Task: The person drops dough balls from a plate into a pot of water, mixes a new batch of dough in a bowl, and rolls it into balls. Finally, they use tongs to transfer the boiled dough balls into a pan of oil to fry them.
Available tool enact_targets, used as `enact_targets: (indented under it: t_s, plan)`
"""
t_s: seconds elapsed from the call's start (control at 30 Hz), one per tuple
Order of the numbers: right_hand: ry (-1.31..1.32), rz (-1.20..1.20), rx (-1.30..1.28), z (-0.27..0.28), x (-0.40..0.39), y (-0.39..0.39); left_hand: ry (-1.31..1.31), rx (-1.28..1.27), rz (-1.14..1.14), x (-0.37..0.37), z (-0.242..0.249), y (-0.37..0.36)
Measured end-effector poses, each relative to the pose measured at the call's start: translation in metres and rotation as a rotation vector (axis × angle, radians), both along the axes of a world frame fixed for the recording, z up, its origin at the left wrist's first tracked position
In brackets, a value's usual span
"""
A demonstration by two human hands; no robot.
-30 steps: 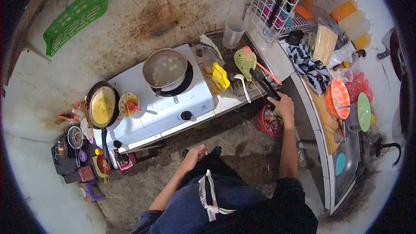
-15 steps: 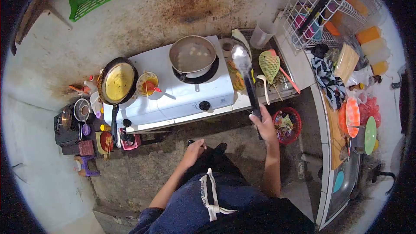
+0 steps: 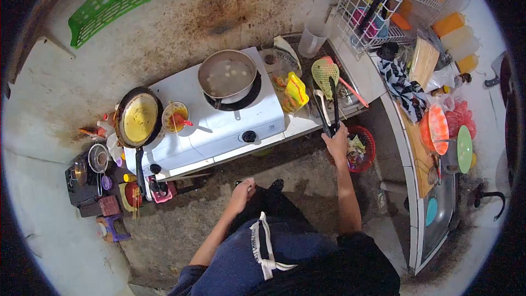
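Observation:
My right hand (image 3: 336, 141) is wrapped around a pair of black tongs (image 3: 335, 111), pointing up at the counter beside the stove. The tongs overlap a green slotted strainer (image 3: 325, 72) and lie alongside a cream-coloured utensil (image 3: 321, 102). In front of my body, my left hand (image 3: 243, 193) is closed with its fingers curled, and nothing shows in it. A pot (image 3: 204, 89) of cloudy liquid with several small white balls sits on the right burner of the white stove (image 3: 219, 134). On the left burner is a black frying pan (image 3: 158, 126) with a yellow layer inside.
Between the pans stands a small bowl (image 3: 165, 119) with orange liquid and a red spoon. A yellow packet (image 3: 296, 91) rests right of the stove. Below my right hand is a red basket (image 3: 370, 160) of scraps. A wire rack (image 3: 378, 8) and sink (image 3: 438, 230) line the right side.
My right hand has swung the tongs from the stove's right edge over towards the green strainer, with their tips lower. The yellow packet now shows fully. The whole view has shifted slightly.

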State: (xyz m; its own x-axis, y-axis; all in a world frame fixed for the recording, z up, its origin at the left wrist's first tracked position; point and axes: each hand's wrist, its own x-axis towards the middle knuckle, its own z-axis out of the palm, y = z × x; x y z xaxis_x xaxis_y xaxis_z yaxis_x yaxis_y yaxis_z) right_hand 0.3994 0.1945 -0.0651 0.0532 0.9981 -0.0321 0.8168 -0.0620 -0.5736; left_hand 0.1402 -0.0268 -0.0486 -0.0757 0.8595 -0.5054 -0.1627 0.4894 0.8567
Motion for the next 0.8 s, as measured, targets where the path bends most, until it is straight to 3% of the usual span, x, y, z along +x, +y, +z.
enact_targets:
  t_s: [0.23,0.37,0.47,0.67,0.7,0.77,0.8]
  plan:
    - [-0.125,0.041,-0.038,-0.049,-0.012,0.060,0.082,-0.009,-0.062,0.005,-0.006,0.011]
    - [-0.181,0.042,-0.158,-0.037,-0.024,0.069,0.235,0.039,-0.071,0.005,-0.019,0.003]
    - [-0.284,0.044,-0.216,-0.045,-0.024,0.078,0.189,0.006,-0.005,0.004,0.005,-0.001]
    - [-0.375,0.163,-0.178,-0.053,-0.017,0.090,0.175,0.040,-0.034,-0.022,0.000,-0.020]
    - [-0.385,0.183,-0.240,-0.051,-0.017,0.092,0.172,0.042,-0.018,-0.029,-0.003,-0.022]
    - [-0.377,0.201,-0.244,-0.048,-0.017,0.093,0.206,0.250,0.236,-0.048,-0.015,-0.026]
    - [-0.363,0.204,-0.253,-0.046,-0.018,0.092,0.191,0.236,0.341,-0.063,-0.024,-0.028]
